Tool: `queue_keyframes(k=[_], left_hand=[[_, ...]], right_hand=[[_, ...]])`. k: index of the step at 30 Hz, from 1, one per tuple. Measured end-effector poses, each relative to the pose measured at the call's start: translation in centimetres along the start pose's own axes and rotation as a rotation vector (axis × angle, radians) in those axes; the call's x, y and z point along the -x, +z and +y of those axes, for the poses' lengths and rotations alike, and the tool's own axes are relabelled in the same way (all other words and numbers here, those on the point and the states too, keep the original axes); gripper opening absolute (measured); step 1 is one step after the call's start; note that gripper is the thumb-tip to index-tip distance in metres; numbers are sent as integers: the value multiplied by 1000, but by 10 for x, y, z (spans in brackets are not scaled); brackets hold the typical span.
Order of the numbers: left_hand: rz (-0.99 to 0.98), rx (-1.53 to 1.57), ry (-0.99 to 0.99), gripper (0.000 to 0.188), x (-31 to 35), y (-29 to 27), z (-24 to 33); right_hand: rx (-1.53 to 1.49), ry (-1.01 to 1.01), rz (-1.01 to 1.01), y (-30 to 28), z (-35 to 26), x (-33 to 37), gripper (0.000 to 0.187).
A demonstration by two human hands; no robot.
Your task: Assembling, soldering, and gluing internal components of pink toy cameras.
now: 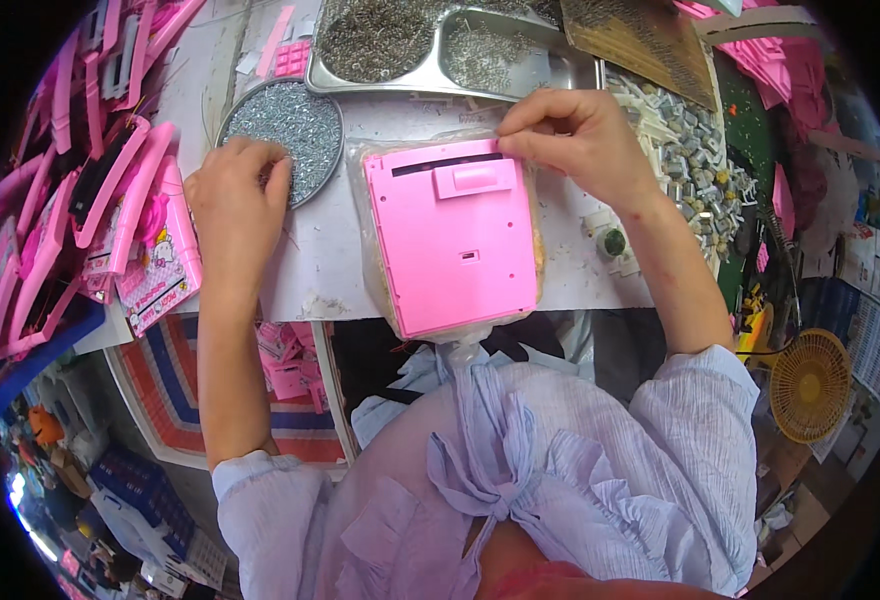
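Observation:
A pink plastic panel [457,245] lies flat on a plastic-wrapped pad [372,215] in front of me. It has a dark slot along its far edge, a raised block below that and several small holes. My right hand [582,145] is at the panel's far right corner, thumb and forefinger pinched together; whatever sits between the fingertips is too small to make out. At the left edge of a round dish [332,178] of small silvery screws [305,135], my left hand [238,185] has its fingers curled against the thumb. Its fingertips are partly hidden, so what they hold does not show.
A metal tray [415,88] with small metal parts stands at the far side. Pink plastic housings [125,190] are piled at the left. Silvery and white parts [690,160] lie heaped at the right, below a brown board [645,45]. A striped bag [175,390] hangs below the table edge.

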State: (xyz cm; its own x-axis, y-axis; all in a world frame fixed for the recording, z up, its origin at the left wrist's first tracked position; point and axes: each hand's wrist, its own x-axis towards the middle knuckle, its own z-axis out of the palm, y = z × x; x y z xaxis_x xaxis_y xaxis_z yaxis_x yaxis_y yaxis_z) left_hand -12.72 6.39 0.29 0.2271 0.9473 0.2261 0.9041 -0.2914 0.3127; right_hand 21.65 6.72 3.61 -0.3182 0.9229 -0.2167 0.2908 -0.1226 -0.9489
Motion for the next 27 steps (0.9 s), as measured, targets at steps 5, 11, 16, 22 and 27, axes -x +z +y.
queue_keyframes(k=[5, 11, 16, 22, 27], left_hand=[[41, 45, -110, 11, 1, 1, -3], [133, 117, -98, 10, 3, 1, 10], [76, 439, 20, 10, 9, -6, 75], [-7, 497, 359, 9, 19, 13, 138], [-17, 317, 454, 14, 18, 23, 151]], right_hand=[[98, 32, -14, 1, 8, -8, 15], [14, 106, -96, -1, 18, -18, 15], [-22, 190, -174, -7, 13, -23, 18], [-57, 135, -163, -6, 18, -23, 19], [82, 21, -65, -14, 6, -8, 24]])
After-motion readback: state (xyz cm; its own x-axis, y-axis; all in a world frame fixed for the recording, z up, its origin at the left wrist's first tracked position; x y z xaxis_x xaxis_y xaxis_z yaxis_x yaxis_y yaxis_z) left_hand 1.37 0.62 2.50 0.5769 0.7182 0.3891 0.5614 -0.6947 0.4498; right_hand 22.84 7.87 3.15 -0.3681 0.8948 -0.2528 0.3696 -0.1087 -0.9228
